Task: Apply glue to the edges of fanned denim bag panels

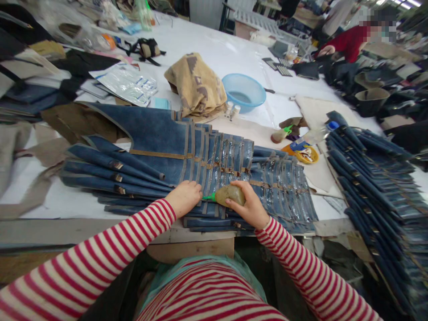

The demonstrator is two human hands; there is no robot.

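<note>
Just below the frame's centre, our right hand [253, 208] grips a green-tipped bottle [230, 195] over blue pieces [157, 129], our left hand [183, 198] touching them, whether pinching we cannot tell.

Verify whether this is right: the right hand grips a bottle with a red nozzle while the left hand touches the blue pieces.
Wrong colour: the head view shows a green nozzle, not red. The right hand grips the bottle; the left hand touches the blue pieces.
</note>
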